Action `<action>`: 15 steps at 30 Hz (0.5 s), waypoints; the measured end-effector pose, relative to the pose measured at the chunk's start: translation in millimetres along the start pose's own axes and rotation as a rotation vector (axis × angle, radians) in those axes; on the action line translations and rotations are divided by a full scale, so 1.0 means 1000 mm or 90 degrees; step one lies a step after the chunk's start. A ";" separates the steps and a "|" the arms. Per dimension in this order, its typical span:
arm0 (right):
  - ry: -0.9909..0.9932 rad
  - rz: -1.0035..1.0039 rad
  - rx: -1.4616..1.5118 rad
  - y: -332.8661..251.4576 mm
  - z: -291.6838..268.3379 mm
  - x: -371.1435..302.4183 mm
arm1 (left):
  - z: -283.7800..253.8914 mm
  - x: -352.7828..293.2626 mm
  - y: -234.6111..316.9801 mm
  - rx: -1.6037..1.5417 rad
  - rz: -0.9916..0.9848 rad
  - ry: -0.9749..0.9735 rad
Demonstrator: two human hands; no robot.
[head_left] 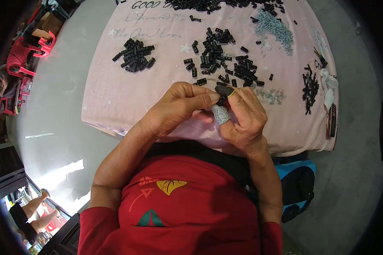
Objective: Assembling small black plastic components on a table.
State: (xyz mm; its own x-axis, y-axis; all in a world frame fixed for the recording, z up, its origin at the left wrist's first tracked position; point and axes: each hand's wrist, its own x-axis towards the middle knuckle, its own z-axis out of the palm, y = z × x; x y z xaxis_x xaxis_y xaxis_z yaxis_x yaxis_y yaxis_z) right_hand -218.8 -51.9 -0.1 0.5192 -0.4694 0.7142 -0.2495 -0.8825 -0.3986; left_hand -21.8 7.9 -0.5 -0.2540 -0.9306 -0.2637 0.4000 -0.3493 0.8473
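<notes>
Above the near edge of the table my two hands meet, fingers closed round a small black plastic part [222,101]. My left hand [181,106] pinches it between thumb and forefinger. My right hand [247,115] grips it from the other side, a black finger cover with a yellow rim [224,90] on its forefinger and a grey knitted cover [221,114] on its thumb. Most of the part is hidden by my fingers. Just beyond them lies a loose spread of short black tubular pieces [212,53], with small silvery metal pieces [271,96] beside my right hand.
On the pink tablecloth [110,93] lie a separate black heap [134,56], a large far pile [200,4] and a silvery heap [275,32]. Slim black parts [310,89], a white cloth [329,88] and a dark-handled tool [332,121] line the right side. Red chairs [20,57] stand left.
</notes>
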 end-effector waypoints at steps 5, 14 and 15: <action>-0.003 -0.001 -0.010 0.000 -0.001 -0.002 | 0.000 0.000 -0.002 -0.018 0.012 -0.025; -0.007 0.020 0.021 -0.002 -0.003 0.007 | 0.003 0.000 0.003 0.106 0.036 0.012; -0.015 0.025 0.037 -0.002 -0.004 0.008 | 0.001 0.000 0.004 0.107 0.037 0.012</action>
State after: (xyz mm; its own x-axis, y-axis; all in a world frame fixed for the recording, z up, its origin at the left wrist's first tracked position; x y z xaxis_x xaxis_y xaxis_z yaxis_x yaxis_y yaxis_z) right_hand -217.4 -53.9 9.2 0.5291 -0.5019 0.6842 -0.2226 -0.8602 -0.4589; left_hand -21.2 7.0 3.7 -0.2180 -0.9512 -0.2184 0.2607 -0.2724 0.9262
